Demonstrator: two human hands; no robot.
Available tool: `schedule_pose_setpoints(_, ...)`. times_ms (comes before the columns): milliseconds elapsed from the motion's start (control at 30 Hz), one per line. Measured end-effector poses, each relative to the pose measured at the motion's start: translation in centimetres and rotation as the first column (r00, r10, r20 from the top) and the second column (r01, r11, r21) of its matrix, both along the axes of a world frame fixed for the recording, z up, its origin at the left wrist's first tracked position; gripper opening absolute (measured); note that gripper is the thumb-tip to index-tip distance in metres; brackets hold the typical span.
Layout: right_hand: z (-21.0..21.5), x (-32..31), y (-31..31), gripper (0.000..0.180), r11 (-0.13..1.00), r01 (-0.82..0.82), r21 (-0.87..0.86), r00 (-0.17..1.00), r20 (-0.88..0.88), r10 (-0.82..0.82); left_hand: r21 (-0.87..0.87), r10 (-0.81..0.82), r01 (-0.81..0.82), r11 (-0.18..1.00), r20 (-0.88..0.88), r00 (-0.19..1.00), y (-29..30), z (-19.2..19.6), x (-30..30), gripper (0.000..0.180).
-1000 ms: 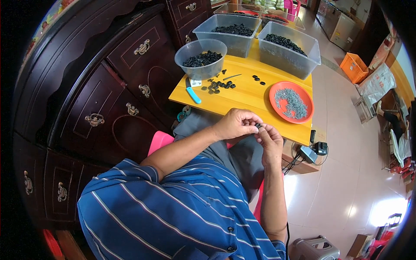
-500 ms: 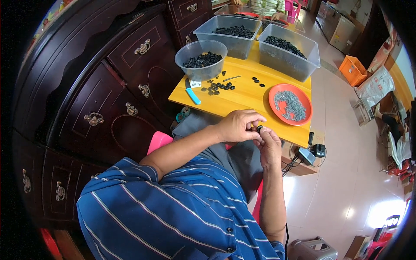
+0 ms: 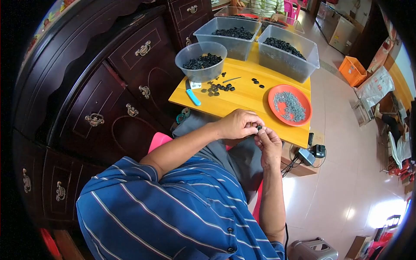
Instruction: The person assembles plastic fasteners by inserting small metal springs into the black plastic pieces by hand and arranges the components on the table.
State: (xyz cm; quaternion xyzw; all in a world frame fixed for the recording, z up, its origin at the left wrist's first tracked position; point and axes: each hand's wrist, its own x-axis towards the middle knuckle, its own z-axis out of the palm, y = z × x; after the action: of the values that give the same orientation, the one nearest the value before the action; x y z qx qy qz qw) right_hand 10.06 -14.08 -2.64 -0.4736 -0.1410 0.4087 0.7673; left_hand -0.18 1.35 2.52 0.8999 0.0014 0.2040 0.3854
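Observation:
Just off the near edge of the yellow table [image 3: 242, 104], my left hand [image 3: 239, 124] and my right hand [image 3: 270, 146] meet. Both pinch one small black round part [image 3: 259, 128] between thumb and fingertips; the fingers hide most of it. Beyond my right hand, an orange-red plate [image 3: 308, 107] bears a heap of small grey metal pieces [image 3: 291, 104]. Loose black round parts [image 3: 222, 87] lie in a cluster ahead of my left hand, and a few more black parts [image 3: 255, 81] lie to the right of them.
A clear round tub [image 3: 184, 71] and two clear bins [image 3: 201, 37] [image 3: 294, 67] hold black parts along the far side. A blue-handled knife [image 3: 193, 97] and a thin dark rod [image 3: 232, 79] lie on the table. Dark cabinets [image 3: 99, 82] stand left; another person [image 3: 268, 6] sits beyond.
My left fingers have closed in on the small black part, which both hands now pinch. Nothing on the table has visibly moved.

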Motion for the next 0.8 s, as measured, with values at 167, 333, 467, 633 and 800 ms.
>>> schedule_pose_setpoints(167, -1.0, 0.3, 0.2, 0.018, 0.998, 0.009, 0.062, 0.997, 0.076, -0.013, 0.022, -0.002, 0.002, 1.000, -0.003, 1.000, 0.4, -0.2, -0.2, 0.025)
schedule_pose_setpoints(333, -0.9, 0.0, 0.2, 0.024, 0.999, 0.028, 0.024, 0.979, 0.202, -0.032, 0.062, -0.050, 0.051, 0.997, -0.018, 0.999, 1.0, 0.0, -0.4, 0.026)
schedule_pose_setpoints(467, -0.6, -0.1, 0.1, 0.025, 1.000, 0.020, 0.020, 0.980, 0.198, -0.023, 0.050, -0.073, 0.075, 0.996, -0.039, 0.997, 1.3, -0.1, -0.4, 0.026)
schedule_pose_setpoints(633, -0.6, -0.1, 0.0, 0.024, 1.000, 0.012, -0.015, 0.977, 0.215, -0.008, -0.013, -0.088, 0.088, 0.996, -0.023, 0.996, 1.3, -0.6, -0.4, 0.025)
schedule_pose_setpoints(800, -0.5, -0.1, 0.0, 0.022, 1.000, 0.026, 0.015, 0.987, 0.155, -0.028, -0.020, -0.086, 0.085, 0.996, -0.017, 0.996, 1.1, -0.6, -0.4, 0.028)
